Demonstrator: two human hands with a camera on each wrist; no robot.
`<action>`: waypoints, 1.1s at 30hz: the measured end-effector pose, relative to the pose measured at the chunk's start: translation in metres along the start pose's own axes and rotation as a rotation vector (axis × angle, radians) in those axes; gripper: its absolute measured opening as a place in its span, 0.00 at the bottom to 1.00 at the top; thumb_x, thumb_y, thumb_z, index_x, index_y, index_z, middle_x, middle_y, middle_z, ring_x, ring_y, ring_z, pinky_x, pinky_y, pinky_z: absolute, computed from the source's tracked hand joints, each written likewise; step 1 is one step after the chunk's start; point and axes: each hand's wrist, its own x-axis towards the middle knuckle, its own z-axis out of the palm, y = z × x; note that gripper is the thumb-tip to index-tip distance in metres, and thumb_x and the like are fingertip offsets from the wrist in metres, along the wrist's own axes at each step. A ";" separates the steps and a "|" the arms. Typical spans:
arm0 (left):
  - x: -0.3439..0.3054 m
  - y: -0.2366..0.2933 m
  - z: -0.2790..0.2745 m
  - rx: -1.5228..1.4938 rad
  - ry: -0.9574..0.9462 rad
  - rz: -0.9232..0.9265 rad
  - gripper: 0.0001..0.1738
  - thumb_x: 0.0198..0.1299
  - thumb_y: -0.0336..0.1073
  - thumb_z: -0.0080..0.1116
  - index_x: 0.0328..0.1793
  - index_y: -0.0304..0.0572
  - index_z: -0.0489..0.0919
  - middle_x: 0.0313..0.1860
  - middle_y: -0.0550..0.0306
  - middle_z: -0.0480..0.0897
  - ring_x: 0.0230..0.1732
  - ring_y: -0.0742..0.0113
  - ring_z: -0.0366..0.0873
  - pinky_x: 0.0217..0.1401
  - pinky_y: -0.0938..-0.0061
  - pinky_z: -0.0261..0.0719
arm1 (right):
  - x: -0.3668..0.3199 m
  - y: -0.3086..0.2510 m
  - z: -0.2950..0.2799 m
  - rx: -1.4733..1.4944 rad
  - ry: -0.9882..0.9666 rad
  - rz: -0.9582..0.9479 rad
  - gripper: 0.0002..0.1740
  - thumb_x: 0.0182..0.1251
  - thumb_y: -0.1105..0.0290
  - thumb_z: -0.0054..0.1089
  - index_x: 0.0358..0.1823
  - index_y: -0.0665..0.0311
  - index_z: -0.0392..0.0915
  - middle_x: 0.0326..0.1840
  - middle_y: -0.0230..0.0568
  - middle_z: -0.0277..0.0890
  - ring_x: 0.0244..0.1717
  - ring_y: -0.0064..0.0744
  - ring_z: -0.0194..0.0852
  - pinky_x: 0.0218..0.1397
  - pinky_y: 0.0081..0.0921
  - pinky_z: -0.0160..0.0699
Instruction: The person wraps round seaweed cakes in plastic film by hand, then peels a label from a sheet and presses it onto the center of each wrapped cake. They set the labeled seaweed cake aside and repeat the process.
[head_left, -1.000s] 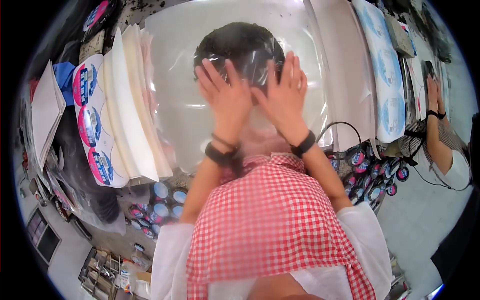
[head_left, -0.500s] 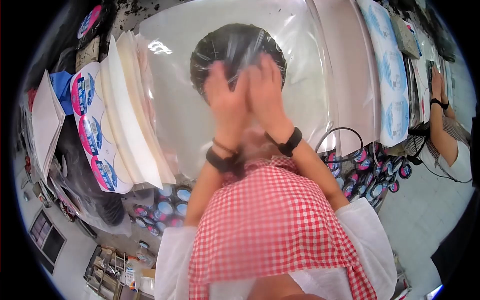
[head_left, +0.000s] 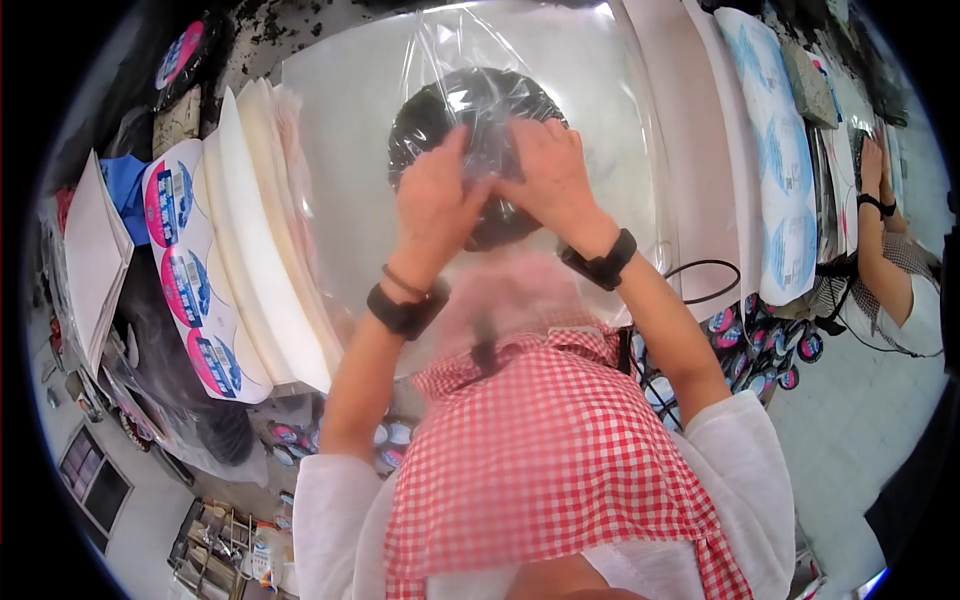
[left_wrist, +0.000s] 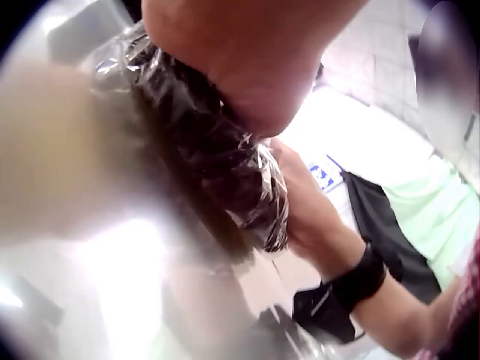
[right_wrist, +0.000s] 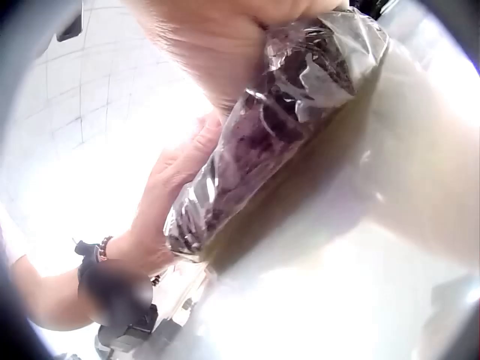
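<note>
A round, thick, dark cake of dried seaweed-like material [head_left: 500,225] lies in clear plastic film [head_left: 475,90] on the pale, shiny tabletop [head_left: 340,130]. Creases in the film run from between the hands toward the far side. My left hand [head_left: 435,205] is on the cake's left part, its fingers bent on the film. On the right part, my right hand [head_left: 557,175] has its fingers bent over the film, and the thumbs come close together. In the left wrist view the wrapped side of the cake [left_wrist: 217,157] shows between both hands; the fingertips are hidden.
Paper sheets [head_left: 245,220] and a pink-and-blue label sheet [head_left: 180,270] stand along the left. Blue-and-white label sheets [head_left: 765,160] and a black cable loop [head_left: 710,265] are at right. Labelled round packs [head_left: 760,350] lie below the table; another person's arm [head_left: 878,245] is far right.
My hands were spread over the cake, then came together, and now stand apart with fingers bent on the film. The cake sits a little nearer my body, and film creases now stretch away behind it.
</note>
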 end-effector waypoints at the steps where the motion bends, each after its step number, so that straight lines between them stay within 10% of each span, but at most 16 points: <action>1: 0.005 0.002 -0.001 0.054 -0.019 0.015 0.19 0.58 0.39 0.62 0.54 0.40 0.77 0.43 0.48 0.75 0.46 0.50 0.72 0.54 0.61 0.71 | 0.007 0.000 -0.005 -0.069 0.086 -0.111 0.34 0.42 0.57 0.73 0.48 0.68 0.70 0.55 0.50 0.69 0.57 0.49 0.67 0.60 0.45 0.66; 6: 0.031 -0.023 0.000 0.061 0.095 0.296 0.18 0.57 0.41 0.63 0.49 0.38 0.76 0.49 0.45 0.74 0.51 0.47 0.71 0.59 0.57 0.67 | 0.035 0.017 0.000 0.070 0.167 -0.305 0.34 0.43 0.57 0.74 0.48 0.67 0.68 0.47 0.46 0.70 0.51 0.47 0.68 0.54 0.41 0.70; 10: 0.009 -0.021 -0.003 -0.203 -0.083 -0.178 0.29 0.52 0.53 0.69 0.50 0.39 0.75 0.50 0.46 0.76 0.53 0.47 0.72 0.65 0.58 0.64 | 0.028 0.013 0.002 0.208 0.121 -0.142 0.38 0.40 0.55 0.77 0.50 0.64 0.68 0.44 0.44 0.72 0.48 0.47 0.69 0.52 0.39 0.69; 15: 0.044 -0.010 -0.014 0.028 0.227 0.218 0.32 0.38 0.55 0.76 0.42 0.41 0.76 0.48 0.52 0.80 0.49 0.50 0.75 0.59 0.61 0.69 | 0.026 0.023 0.008 0.152 0.077 -0.246 0.35 0.36 0.59 0.79 0.47 0.58 0.72 0.45 0.42 0.72 0.47 0.44 0.69 0.51 0.42 0.69; 18: 0.040 -0.033 -0.003 -0.211 -0.039 0.225 0.28 0.36 0.51 0.76 0.35 0.41 0.76 0.46 0.53 0.81 0.48 0.51 0.76 0.57 0.59 0.70 | 0.030 0.015 0.002 0.078 0.201 -0.282 0.28 0.38 0.59 0.78 0.41 0.55 0.73 0.53 0.35 0.71 0.57 0.41 0.66 0.53 0.42 0.68; 24: 0.027 -0.022 -0.008 -0.181 0.021 0.184 0.28 0.45 0.49 0.73 0.46 0.39 0.77 0.48 0.52 0.80 0.53 0.51 0.75 0.63 0.59 0.65 | 0.042 0.023 0.002 0.087 -0.003 -0.445 0.20 0.49 0.60 0.69 0.41 0.56 0.73 0.55 0.28 0.71 0.62 0.35 0.64 0.61 0.38 0.61; 26: 0.028 0.006 0.000 -0.248 0.339 0.042 0.28 0.52 0.49 0.68 0.54 0.37 0.76 0.51 0.51 0.80 0.59 0.51 0.73 0.69 0.58 0.59 | 0.046 0.022 0.002 0.043 -0.069 -0.440 0.21 0.48 0.60 0.69 0.43 0.57 0.74 0.53 0.28 0.71 0.60 0.35 0.65 0.60 0.36 0.61; 33: 0.024 -0.007 0.014 0.129 0.104 0.009 0.20 0.64 0.35 0.52 0.63 0.51 0.76 0.61 0.61 0.78 0.69 0.58 0.68 0.75 0.52 0.50 | 0.011 0.017 -0.018 0.307 0.111 -0.390 0.39 0.55 0.58 0.65 0.64 0.73 0.64 0.64 0.57 0.66 0.70 0.55 0.56 0.71 0.42 0.58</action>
